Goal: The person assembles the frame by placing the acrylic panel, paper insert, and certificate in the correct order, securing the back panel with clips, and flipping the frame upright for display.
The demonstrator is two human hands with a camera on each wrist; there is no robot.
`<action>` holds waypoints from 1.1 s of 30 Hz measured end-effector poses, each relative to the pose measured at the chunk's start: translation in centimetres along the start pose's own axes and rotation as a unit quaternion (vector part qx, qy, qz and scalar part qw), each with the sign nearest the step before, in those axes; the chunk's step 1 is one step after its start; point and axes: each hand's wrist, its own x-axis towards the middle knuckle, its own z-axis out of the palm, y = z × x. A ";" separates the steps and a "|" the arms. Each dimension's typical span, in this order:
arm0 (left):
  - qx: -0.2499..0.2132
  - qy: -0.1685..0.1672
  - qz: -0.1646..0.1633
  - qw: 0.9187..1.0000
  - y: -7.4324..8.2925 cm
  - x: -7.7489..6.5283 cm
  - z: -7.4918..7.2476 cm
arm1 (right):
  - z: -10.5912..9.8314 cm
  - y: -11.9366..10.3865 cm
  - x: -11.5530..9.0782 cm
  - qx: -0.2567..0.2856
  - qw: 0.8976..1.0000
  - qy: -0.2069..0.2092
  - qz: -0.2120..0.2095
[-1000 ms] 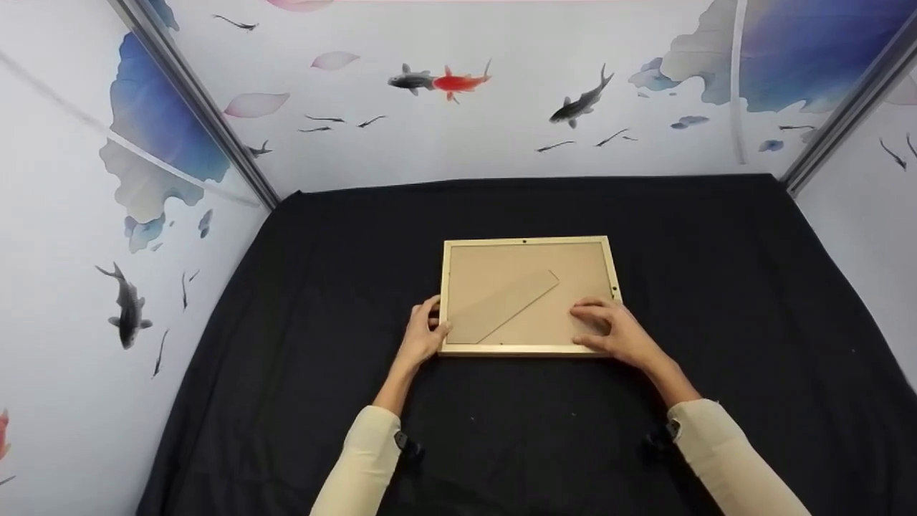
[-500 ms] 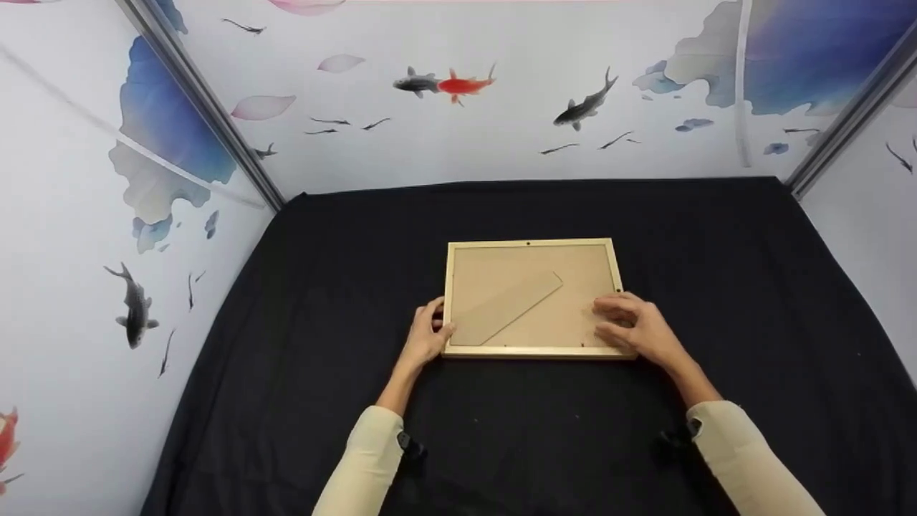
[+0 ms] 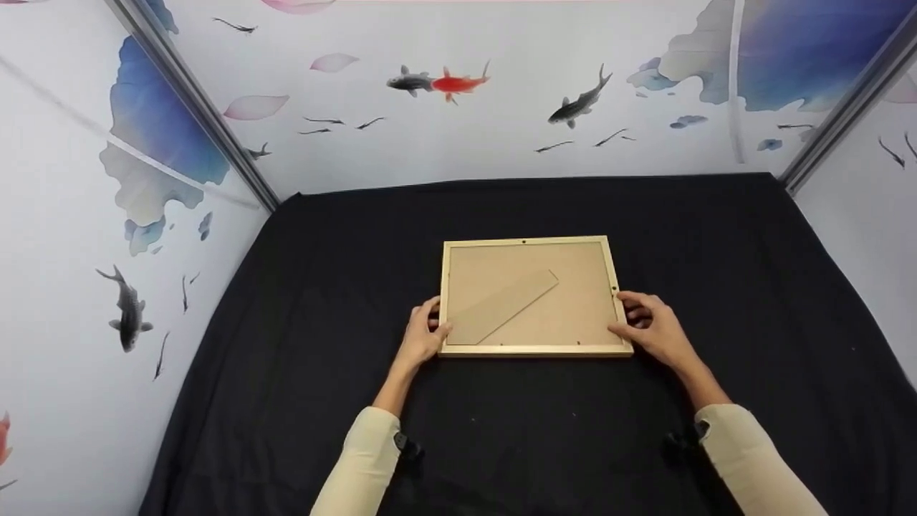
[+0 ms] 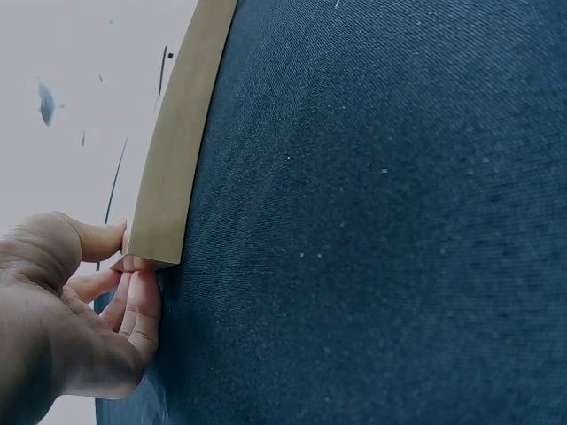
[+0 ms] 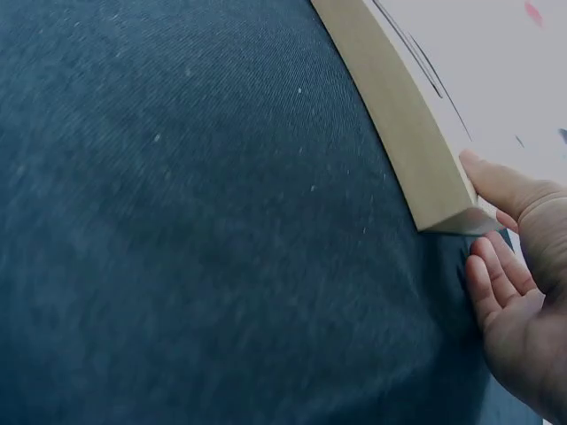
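Note:
A picture frame (image 3: 516,294) with a pale wooden rim lies back side up on the black cloth, its tan backing board and slanted stand leg (image 3: 512,308) facing me. At its left side my left hand (image 3: 421,335) grips the rim, thumb on top and fingers against the outer side. My right hand (image 3: 658,331) holds the opposite side, thumb over the rim near the front corner. In the left wrist view the fingertips (image 4: 142,288) tuck in at the frame's corner. The right wrist view shows the thumb (image 5: 500,184) on the rim and other fingers low beside it.
Black cloth (image 3: 516,444) covers the table around the frame. White panels (image 3: 501,143) printed with fish and leaves stand at the back and both sides, joined by grey metal posts (image 3: 208,115). Dark wrist devices sit at both sleeves.
My right hand has moved right, from over the backing board to the frame's right edge, and now holds it there. My left hand keeps its grip on the left side.

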 end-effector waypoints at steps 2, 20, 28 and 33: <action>0.003 0.000 -0.002 1.000 0.0 -0.1 0.0 | 0.2 -0.1 0.2 -0.003 1.000 0.000 0.000; 0.004 -0.006 0.012 1.000 0.0 -0.1 -0.2 | 0.3 -0.6 0.8 -0.045 0.998 -0.038 0.003; -0.004 -0.005 0.003 1.000 0.0 -0.1 -0.1 | 0.4 -0.3 0.5 -0.032 0.999 -0.029 -0.007; -0.005 -0.004 0.002 1.000 0.0 0.0 0.0 | 0.5 0.0 0.4 -0.003 1.000 -0.014 -0.017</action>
